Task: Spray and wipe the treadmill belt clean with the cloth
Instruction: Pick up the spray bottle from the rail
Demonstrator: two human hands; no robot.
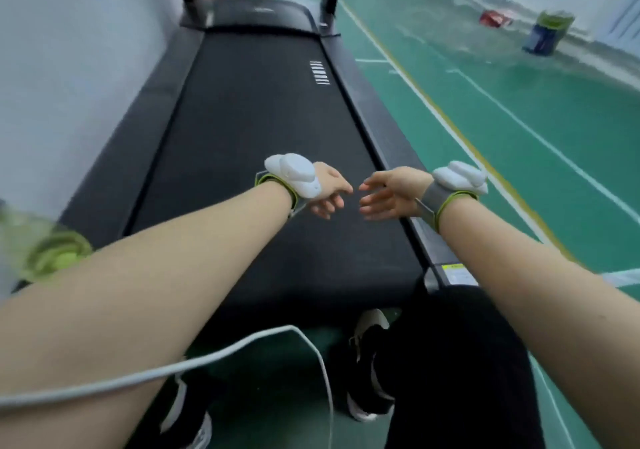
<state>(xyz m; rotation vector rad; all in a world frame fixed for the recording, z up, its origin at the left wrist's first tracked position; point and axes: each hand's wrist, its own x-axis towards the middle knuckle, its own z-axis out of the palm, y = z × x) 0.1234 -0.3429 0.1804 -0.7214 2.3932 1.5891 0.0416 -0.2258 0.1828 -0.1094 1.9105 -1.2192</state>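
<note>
Arms are stretched forward over the belt, which lies black and flat between two dark rails and runs from the near edge up to the hood. The left hand is held over the belt's right half, its fingers loosely extended and drooping a little, with nothing gripped. The right hand is held just beside it, over the belt's right edge, palm turned toward the left hand, fingers relaxed and slightly spread, also with nothing held. The fingertips of the two hands are near each other but apart. Whether either hand touches the belt cannot be told.

A white device is strapped to each wrist by a green-edged band. White stripes are printed far up the belt near its right edge. A white cable is draped across the left forearm. A green and clear object at the left edge is too blurred to be identified. Black-and-white shoes are set on the green floor below the belt's near end. A wall is seen along the left rail, and a blue bin far off to the right.
</note>
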